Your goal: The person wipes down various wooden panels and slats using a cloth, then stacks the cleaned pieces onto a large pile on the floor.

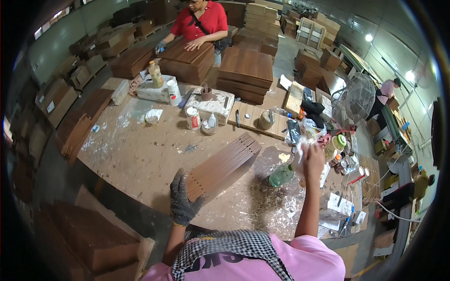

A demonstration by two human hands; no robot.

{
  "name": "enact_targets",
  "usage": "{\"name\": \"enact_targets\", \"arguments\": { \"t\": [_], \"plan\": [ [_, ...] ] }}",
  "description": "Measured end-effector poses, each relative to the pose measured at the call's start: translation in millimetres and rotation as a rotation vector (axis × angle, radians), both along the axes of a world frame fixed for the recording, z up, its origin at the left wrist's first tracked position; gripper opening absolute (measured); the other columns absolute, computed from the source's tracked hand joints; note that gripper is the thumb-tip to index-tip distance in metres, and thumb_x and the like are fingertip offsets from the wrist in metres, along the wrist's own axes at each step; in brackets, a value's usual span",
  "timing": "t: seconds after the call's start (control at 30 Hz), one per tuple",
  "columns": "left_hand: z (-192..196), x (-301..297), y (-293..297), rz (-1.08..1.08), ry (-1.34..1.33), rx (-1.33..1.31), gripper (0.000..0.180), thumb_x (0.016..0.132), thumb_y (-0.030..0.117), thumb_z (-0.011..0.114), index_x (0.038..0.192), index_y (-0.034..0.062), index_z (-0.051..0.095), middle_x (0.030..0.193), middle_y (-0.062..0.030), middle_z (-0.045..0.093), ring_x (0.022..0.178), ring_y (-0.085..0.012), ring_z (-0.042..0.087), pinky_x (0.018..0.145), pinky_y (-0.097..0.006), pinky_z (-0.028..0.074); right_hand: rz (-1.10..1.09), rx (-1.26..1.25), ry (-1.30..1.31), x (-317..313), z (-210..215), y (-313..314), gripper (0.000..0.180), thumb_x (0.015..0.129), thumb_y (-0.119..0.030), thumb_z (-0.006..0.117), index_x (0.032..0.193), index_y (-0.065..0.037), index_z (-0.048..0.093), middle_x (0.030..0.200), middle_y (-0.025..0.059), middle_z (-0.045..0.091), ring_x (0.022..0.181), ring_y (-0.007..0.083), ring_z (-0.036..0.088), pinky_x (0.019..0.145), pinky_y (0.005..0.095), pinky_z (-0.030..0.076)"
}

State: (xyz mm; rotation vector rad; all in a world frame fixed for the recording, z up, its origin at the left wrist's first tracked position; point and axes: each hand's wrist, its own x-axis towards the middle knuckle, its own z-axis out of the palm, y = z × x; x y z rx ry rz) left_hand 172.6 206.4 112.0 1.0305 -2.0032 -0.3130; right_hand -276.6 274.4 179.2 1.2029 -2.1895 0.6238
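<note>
My left hand [183, 199], in a dark grey knit glove, grips the near left end of a brown wooden piece [222, 164] with lengthwise lines and small dark marks at its ends. The piece is tilted above the worktable. My bare right hand [313, 161] is closed on a crumpled white cloth [302, 149], slightly blurred. Just left of that hand is a green clear bottle [281, 175], its neck toward the cloth. Whether the cloth touches the bottle's mouth cannot be made out.
The paint-spattered worktable [126, 154] carries a white-and-red can [192, 118], a small squeeze bottle [212, 121], a marker [237, 118] and several jars at right. A fan [354, 98] stands behind. Across the table, a person in red [199, 23] touches stacked brown panels [185, 56].
</note>
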Motion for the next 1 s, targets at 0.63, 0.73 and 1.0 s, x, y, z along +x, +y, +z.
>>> {"name": "enact_targets", "arguments": {
  "t": [0.63, 0.73, 1.0],
  "plan": [
    [44.3, -6.6, 20.9, 0.034, -0.557, -0.007, 0.089, 0.081, 0.042, 0.076, 0.142, -0.0096, 0.035, 0.138, -0.0337, 0.042, 0.127, -0.0473, 0.042, 0.110, -0.058, 0.030, 0.236, -0.080, -0.250, 10.2, -70.2, 12.9, 0.026, 0.077, -0.015, 0.073, 0.097, -0.005, 0.060, 0.098, 0.0154, 0.061, 0.093, 0.0354, 0.059, 0.075, 0.0445, 0.050],
    [52.0, -10.9, 17.8, -0.003, -0.532, 0.008, 0.091, 0.085, 0.057, 0.066, 0.136, -0.0131, 0.038, 0.130, -0.0329, 0.045, 0.121, -0.0445, 0.044, 0.109, -0.057, 0.031, 0.202, -0.566, -0.675, -39.4, -98.0, 53.6, 0.028, 0.093, -0.015, 0.062, 0.116, 0.001, 0.061, 0.102, 0.0130, 0.067, 0.085, 0.0240, 0.065, 0.078, 0.0336, 0.052],
    [68.4, -12.8, 12.5, -0.021, -0.709, 0.120, 0.097, 0.080, 0.051, 0.073, 0.141, -0.0123, 0.033, 0.135, -0.0338, 0.040, 0.126, -0.0449, 0.039, 0.112, -0.055, 0.027, 0.380, -1.405, -1.806, 3.1, -135.5, 93.1, 0.038, 0.098, -0.032, 0.061, 0.113, 0.002, 0.065, 0.100, 0.0086, 0.068, 0.088, 0.0197, 0.066, 0.076, 0.0332, 0.055]
  ]
}}
